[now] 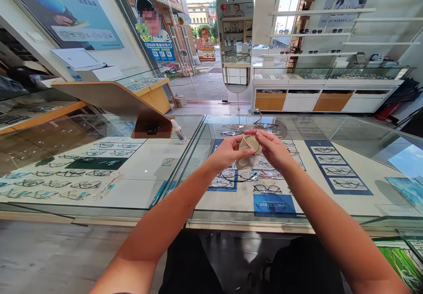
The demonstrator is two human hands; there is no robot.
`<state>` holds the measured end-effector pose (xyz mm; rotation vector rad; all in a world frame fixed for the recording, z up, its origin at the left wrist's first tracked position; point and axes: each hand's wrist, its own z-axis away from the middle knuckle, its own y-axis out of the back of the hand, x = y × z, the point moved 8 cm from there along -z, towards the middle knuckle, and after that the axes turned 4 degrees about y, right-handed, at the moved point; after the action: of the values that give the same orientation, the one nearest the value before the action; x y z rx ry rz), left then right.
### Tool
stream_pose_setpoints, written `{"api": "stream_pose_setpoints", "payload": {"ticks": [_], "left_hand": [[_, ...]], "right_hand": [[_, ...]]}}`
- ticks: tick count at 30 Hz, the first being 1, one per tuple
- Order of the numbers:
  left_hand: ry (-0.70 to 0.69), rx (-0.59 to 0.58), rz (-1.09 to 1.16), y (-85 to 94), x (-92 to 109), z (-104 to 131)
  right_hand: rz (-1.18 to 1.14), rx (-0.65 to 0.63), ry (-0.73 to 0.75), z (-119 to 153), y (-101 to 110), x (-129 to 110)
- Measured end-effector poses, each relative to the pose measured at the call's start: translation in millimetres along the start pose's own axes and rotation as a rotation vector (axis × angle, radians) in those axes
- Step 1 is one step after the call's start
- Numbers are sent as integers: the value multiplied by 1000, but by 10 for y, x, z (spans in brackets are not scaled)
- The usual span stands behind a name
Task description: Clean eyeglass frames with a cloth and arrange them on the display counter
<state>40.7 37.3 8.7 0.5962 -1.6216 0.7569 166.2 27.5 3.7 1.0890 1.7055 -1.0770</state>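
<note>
Above the glass counter [194,206], my hands meet around a beige cloth [246,162] and thin-rimmed eyeglasses [254,143]. My left hand [228,151] is closed on the cloth, its thumb pressed over the front near a round lens. Fingers of my right hand [271,146] pinch the rim of the eyeglasses from the right side. The cloth sits behind and below the lens; the rest of the frame is hidden by fingers and cloth. Below my hands, dark-framed glasses [238,177] and another pair [267,189] are seen at the counter.
Several glasses [77,184] lie in rows inside the left display case. A brown slanted panel [119,104] juts over it, with a white bottle [179,130] alongside. A tall oval mirror [235,38] stands beyond the counter. Shelves [312,34] hold sunglasses at the back right.
</note>
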Motion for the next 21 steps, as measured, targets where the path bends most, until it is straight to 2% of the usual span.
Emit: {"api": "stream_pose_setpoints", "payload": {"ticks": [5,12,21], "left_hand": [[0,76,30,38,-76,-16],[2,82,49,38,-173,-33],[-60,147,88,28,-139,-36]], "right_hand": [[-8,3,-17,6,-18,26],[-18,13,-31,21,-72,29],[-67,-1,-49,35,-127,45]]}}
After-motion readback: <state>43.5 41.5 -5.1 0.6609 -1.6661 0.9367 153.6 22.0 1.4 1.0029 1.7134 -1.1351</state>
